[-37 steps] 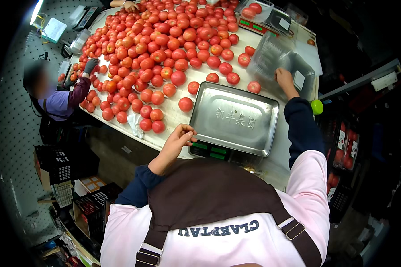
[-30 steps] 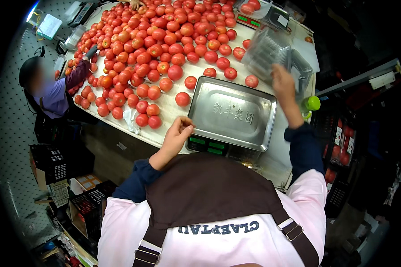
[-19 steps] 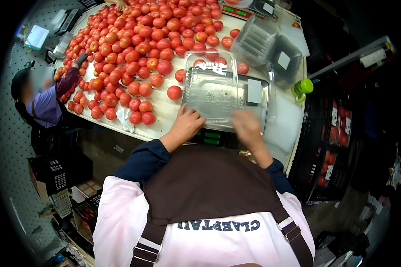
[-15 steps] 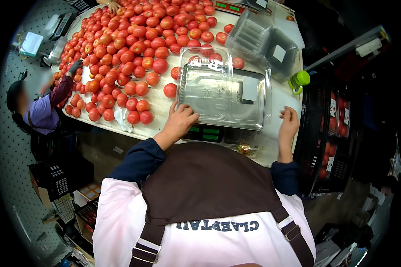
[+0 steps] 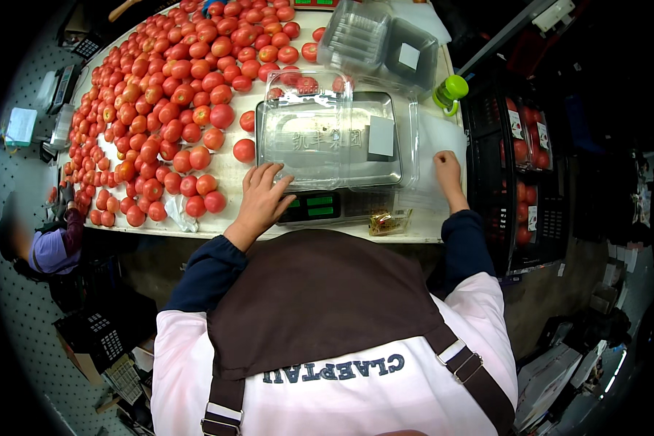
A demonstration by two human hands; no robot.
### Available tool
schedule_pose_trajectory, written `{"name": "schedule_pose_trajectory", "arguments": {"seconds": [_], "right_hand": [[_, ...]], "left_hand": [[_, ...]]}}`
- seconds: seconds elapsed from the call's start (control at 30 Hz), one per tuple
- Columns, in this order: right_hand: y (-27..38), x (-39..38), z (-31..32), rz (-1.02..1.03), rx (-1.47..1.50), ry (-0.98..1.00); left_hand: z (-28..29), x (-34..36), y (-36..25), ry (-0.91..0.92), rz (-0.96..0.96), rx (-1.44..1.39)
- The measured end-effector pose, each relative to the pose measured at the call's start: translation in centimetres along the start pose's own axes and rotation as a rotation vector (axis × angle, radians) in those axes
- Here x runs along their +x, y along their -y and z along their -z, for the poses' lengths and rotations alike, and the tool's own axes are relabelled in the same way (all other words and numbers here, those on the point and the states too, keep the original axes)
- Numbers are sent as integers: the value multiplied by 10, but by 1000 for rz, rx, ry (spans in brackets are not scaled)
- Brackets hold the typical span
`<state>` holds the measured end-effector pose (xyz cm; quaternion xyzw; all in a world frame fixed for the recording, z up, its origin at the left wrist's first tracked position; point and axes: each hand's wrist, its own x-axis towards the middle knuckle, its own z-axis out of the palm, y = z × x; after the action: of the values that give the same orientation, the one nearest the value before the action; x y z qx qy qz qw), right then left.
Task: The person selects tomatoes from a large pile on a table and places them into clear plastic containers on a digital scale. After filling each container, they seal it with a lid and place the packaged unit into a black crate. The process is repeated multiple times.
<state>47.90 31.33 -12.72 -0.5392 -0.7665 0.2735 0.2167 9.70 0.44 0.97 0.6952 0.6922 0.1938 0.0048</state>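
Note:
A clear plastic clamshell box [image 5: 301,156] lies opened out across the metal tray [image 5: 385,168] of a weighing scale. A pale square label [image 5: 381,136] shows on the box's right part. My left hand [image 5: 256,205] is open at the box's near left corner, fingers spread; I cannot tell whether the fingertips touch the plastic. Below that corner the scale's green-lit display [image 5: 320,207] faces me. My right hand [image 5: 449,178] is right of the box, over the table, its fingers curled in with nothing visible in them.
A large heap of tomatoes [image 5: 171,94] covers the table's left side. Stacked clear boxes [image 5: 354,36] and a green-capped bottle [image 5: 452,90] stand at the back right. A crumpled wrapper [image 5: 390,221] lies by the scale. Black crates [image 5: 498,211] stand right; a co-worker [image 5: 54,247] is left.
The whole view has shifted, so table and box appear further left and up. My right hand's fingers have curled in. My left hand's fingers have spread at the box corner. The co-worker's arm has drawn back.

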Motion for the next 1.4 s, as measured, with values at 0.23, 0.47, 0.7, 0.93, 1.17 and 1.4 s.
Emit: {"name": "schedule_pose_trajectory", "arguments": {"seconds": [0.23, 0.47, 0.7, 0.93, 1.17, 1.4], "right_hand": [[53, 12, 41, -308, 1152, -62], [290, -15, -52, 687, 113, -28], [301, -21, -147, 708, -330, 173], [330, -7, -128, 559, -453, 382], [314, 1, -120, 655, -191, 323], [277, -48, -40, 370, 331, 149]], "left_hand": [[21, -21, 7, -154, 138, -69], [32, -10, 0, -329, 48, -113], [6, 19, 4, 143, -124, -24], [-23, 31, 2, 325, 8, 39], [-17, 24, 10, 203, -72, -202], [20, -61, 122, -288, 311, -201]]}}
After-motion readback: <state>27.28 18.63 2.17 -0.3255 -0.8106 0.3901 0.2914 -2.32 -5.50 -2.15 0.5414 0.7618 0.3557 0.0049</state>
